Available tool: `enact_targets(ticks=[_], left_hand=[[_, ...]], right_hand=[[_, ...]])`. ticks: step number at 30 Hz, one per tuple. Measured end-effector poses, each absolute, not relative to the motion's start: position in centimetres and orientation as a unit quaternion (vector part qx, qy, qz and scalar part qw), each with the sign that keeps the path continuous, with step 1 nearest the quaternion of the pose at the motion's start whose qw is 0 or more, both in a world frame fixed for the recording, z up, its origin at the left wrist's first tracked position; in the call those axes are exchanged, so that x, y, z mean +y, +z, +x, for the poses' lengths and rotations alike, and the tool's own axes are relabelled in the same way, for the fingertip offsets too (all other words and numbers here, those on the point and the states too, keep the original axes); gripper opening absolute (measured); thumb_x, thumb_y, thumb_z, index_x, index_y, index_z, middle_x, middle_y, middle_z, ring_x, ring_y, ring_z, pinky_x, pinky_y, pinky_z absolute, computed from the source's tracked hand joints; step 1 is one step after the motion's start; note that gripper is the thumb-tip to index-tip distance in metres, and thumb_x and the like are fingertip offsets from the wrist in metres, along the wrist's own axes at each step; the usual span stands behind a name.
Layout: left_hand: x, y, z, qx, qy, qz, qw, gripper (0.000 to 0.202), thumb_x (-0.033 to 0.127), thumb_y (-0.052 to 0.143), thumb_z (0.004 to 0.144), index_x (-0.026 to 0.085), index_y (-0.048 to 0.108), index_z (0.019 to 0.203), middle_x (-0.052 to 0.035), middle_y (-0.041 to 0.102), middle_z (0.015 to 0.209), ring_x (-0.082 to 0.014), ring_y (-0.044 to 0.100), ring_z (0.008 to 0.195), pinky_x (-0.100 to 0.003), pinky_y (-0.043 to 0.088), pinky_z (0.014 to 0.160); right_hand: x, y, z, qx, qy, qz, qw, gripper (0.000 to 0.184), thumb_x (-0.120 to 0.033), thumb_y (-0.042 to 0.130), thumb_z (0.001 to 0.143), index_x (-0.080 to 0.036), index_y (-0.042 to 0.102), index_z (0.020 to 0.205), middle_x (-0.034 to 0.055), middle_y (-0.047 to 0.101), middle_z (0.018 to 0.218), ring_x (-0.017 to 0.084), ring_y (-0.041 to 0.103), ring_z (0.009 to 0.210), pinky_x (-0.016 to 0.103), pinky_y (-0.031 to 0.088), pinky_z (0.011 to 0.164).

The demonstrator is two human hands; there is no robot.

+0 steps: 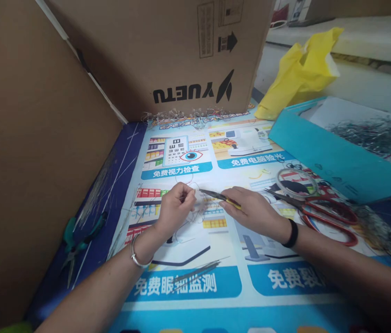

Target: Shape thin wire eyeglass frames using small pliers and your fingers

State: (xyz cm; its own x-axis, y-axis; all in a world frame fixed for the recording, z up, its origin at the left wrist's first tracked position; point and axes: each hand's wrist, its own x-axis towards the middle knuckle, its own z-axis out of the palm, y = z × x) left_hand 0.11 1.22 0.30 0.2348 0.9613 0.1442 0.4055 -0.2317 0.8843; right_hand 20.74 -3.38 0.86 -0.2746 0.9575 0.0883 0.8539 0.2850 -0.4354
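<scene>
My left hand point(175, 206) is closed in a pinch near the middle of the printed sheet. A thin wire point(194, 185) shows at its fingertips, curling up and away; its exact shape is hard to make out. My right hand point(249, 208) is wrapped round a pair of pliers point(212, 193) with yellow handles. The dark, narrow jaws point left and end just beside my left fingertips, close to the wire. Whether the jaws grip it, I cannot tell. Below my hands, a small bundle of straight wires point(200, 272) lies on the sheet.
Large cardboard panels point(129, 55) wall off the left and back, with small wire pieces point(195, 115) along the back one. Teal-handled pliers point(74, 243) lie at left. Red-handled scissors point(330, 208), a tape roll point(315, 187), a teal box point(320, 152) and a yellow bag point(292, 76) stand right.
</scene>
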Motion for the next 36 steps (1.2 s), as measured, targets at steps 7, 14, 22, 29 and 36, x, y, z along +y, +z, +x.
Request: enact_targets(ticks=[7, 14, 22, 29, 36], left_hand=[[1.0, 0.1, 0.0, 0.500, 0.361, 0.750, 0.240, 0.013, 0.026, 0.052, 0.080, 0.019, 0.053, 0.069, 0.0034, 0.056, 0.056, -0.0091, 0.052, 0.051, -0.020, 0.041, 0.054], [0.9, 0.0, 0.0, 0.485, 0.375, 0.779, 0.133, 0.010, 0.021, 0.050, 0.080, 0.019, 0.055, 0.071, 0.0010, 0.061, 0.064, -0.0100, 0.054, 0.057, -0.021, 0.041, 0.058], [0.8, -0.4, 0.0, 0.473, 0.391, 0.785, 0.084, 0.008, 0.016, 0.052, 0.077, 0.018, 0.056, 0.071, 0.0014, 0.062, 0.063, -0.0092, 0.055, 0.055, -0.020, 0.041, 0.056], [1.0, -0.6, 0.0, 0.469, 0.389, 0.792, 0.040, 0.008, 0.015, 0.052, 0.076, 0.017, 0.057, 0.070, 0.0014, 0.062, 0.060, -0.0090, 0.055, 0.054, -0.019, 0.040, 0.054], [1.0, -0.6, 0.0, 0.448, 0.391, 0.804, -0.007, 0.009, 0.015, 0.052, 0.076, 0.017, 0.055, 0.068, 0.0009, 0.061, 0.058, -0.0094, 0.055, 0.052, -0.020, 0.039, 0.052]], right_hand=[[-3.8, 1.0, 20.1, -0.782, 0.118, -0.594, 0.146, 0.030, -0.038, 0.035, 0.091, -0.019, 0.058, 0.098, 0.0061, 0.062, 0.089, 0.017, 0.057, 0.083, 0.025, 0.038, 0.069], [-4.2, 1.8, 19.3, -0.778, 0.058, -0.616, 0.109, 0.030, -0.038, 0.036, 0.091, -0.019, 0.058, 0.098, 0.0073, 0.061, 0.087, 0.019, 0.057, 0.082, 0.027, 0.035, 0.066], [-4.4, 2.1, 18.9, -0.766, 0.073, -0.630, 0.107, 0.028, -0.036, 0.036, 0.091, -0.020, 0.056, 0.102, 0.0059, 0.062, 0.088, 0.018, 0.057, 0.081, 0.026, 0.034, 0.063], [-4.8, 3.0, 17.9, -0.757, 0.016, -0.650, 0.064, 0.029, -0.038, 0.036, 0.090, -0.021, 0.057, 0.099, 0.0070, 0.062, 0.087, 0.020, 0.058, 0.077, 0.026, 0.028, 0.055], [-4.7, 3.4, 17.9, -0.765, 0.006, -0.642, 0.058, 0.029, -0.038, 0.035, 0.090, -0.020, 0.057, 0.095, 0.0073, 0.062, 0.084, 0.020, 0.058, 0.074, 0.027, 0.024, 0.052]])
